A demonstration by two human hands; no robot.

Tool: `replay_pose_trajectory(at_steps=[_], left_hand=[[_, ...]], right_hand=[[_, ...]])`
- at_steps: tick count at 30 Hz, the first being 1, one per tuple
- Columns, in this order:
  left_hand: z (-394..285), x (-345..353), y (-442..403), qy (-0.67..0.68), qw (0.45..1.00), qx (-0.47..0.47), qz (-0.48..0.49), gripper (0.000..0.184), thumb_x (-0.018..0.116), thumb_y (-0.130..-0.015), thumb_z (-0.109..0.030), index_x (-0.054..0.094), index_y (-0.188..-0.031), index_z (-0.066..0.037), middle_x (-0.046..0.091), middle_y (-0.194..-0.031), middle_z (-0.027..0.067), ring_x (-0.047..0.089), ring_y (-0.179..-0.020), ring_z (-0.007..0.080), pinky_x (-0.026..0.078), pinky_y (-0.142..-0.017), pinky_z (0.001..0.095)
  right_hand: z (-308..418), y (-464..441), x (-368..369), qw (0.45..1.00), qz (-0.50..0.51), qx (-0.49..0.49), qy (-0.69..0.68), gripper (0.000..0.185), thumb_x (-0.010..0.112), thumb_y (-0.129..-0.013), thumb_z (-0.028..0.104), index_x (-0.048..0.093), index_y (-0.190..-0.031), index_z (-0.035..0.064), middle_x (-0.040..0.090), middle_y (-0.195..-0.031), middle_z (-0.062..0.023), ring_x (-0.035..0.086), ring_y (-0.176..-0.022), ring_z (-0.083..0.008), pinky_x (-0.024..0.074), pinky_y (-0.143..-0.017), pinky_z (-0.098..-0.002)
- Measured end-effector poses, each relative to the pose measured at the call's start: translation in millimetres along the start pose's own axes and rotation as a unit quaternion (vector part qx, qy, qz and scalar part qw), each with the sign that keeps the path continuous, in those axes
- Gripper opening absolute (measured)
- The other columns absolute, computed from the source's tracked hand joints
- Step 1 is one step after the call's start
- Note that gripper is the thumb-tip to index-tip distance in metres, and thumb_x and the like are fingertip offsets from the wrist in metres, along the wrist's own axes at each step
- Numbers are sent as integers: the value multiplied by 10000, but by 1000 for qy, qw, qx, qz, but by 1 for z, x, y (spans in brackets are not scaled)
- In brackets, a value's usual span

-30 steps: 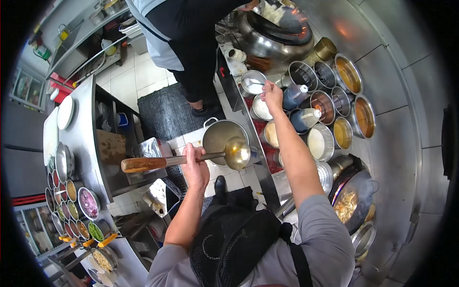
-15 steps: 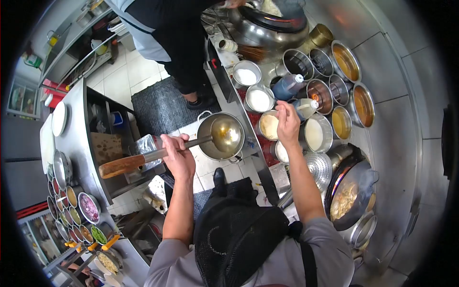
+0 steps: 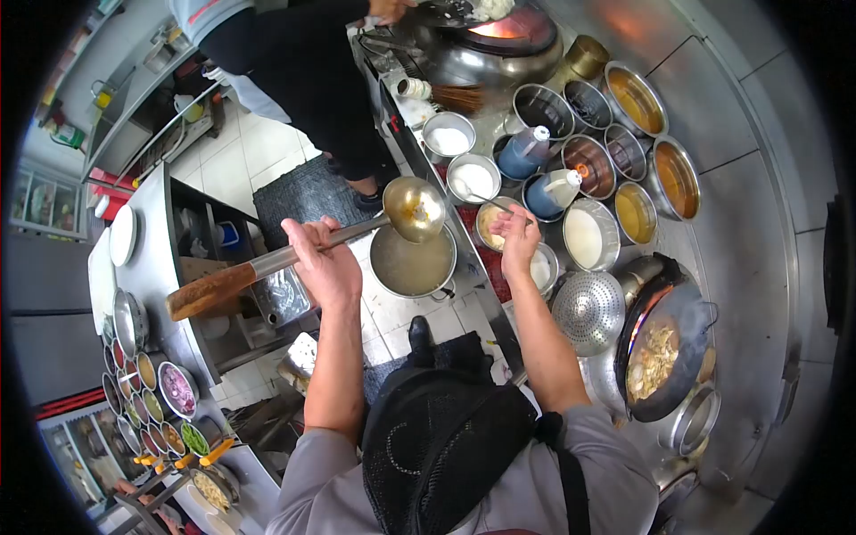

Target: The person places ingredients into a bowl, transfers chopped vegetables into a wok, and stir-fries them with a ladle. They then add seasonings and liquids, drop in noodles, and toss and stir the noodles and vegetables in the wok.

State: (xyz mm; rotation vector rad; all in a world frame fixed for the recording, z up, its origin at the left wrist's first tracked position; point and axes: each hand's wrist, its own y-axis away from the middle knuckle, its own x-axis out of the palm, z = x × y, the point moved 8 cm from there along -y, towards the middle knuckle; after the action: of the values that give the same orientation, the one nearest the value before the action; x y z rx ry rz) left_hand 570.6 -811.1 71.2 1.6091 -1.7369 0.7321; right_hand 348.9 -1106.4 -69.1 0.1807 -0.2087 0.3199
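My left hand (image 3: pixel 325 263) is closed around the shaft of a large ladle (image 3: pixel 414 210) with a wooden handle. Its metal bowl, with some yellowish liquid in it, overlaps the far rim of a deep pot (image 3: pixel 374 267) of cloudy liquid. Between the fingers of my right hand (image 3: pixel 517 241) is a thin spoon (image 3: pixel 489 200). The spoon's tip reaches into a round metal container of white powder (image 3: pixel 473 176). Just beneath that hand are a container of pale yellow powder (image 3: pixel 489 225) and another of white contents (image 3: pixel 540 267).
Squeeze bottles (image 3: pixel 524 153) and sauce containers (image 3: pixel 676 178) crowd the right counter. A skimmer (image 3: pixel 588 313) lies beside a steaming wok (image 3: pixel 662 357) of food. Ahead, another person (image 3: pixel 303 80) stands by a wok over flame (image 3: pixel 508 31). Ingredient tubs (image 3: pixel 178 390) line the left.
My right hand, bare of any visible tool before, now holds the spoon in the white powder. The ladle's bowl has shifted away from me, from over the pot to its far rim.
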Motion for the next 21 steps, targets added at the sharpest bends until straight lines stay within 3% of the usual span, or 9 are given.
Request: replay_pose_trajectory(at_steps=[7,9,11,14,16,21], left_hand=[[8,29,0,23,999,16,15,477,581,-1023,-429,354,-715,-144,278,-682,-29,296,-671,121,419,-826,328],[9,36,3,40,999,4,28,484,575,-1024,-439,362,-711,-136,295,-686,-24,323,-685,130,421,-837,338],[10,34,9,55,998,-13,27,487,569,-1026,-443,370,-712,-128,306,-687,-19,349,-705,140,424,-838,350],[5,11,16,42,999,-8,-14,488,571,-1028,-432,363,-704,-132,297,-679,-19,346,-704,132,423,-816,324],[4,-4,17,22,999,-7,-21,487,575,-1028,-428,362,-702,-135,291,-675,-24,334,-692,127,421,-810,317],[2,-21,21,-20,998,1,-56,452,580,-1031,-404,361,-731,-147,272,-665,-37,293,-656,111,409,-786,330]], right_hand=[[61,19,-8,995,43,-49,-81,371,496,-1061,283,561,-1186,-60,672,-900,-159,672,-698,-181,585,-648,-309],[66,14,-21,994,25,-96,38,383,494,-1065,290,572,-1187,-65,679,-900,-154,675,-714,-173,579,-659,-305],[57,6,-20,994,21,-90,61,388,480,-1073,300,597,-1174,-55,688,-901,-136,673,-720,-156,568,-668,-294],[41,-9,-1,973,71,-136,174,357,468,-1076,278,616,-1154,-37,700,-885,-120,679,-704,-156,557,-673,-293],[35,-12,20,908,132,-235,322,323,461,-1072,243,628,-1142,-24,705,-857,-112,689,-699,-163,551,-679,-300],[23,-6,22,934,122,-177,284,308,459,-1070,226,618,-1137,-29,708,-843,-113,691,-669,-165,550,-657,-304]])
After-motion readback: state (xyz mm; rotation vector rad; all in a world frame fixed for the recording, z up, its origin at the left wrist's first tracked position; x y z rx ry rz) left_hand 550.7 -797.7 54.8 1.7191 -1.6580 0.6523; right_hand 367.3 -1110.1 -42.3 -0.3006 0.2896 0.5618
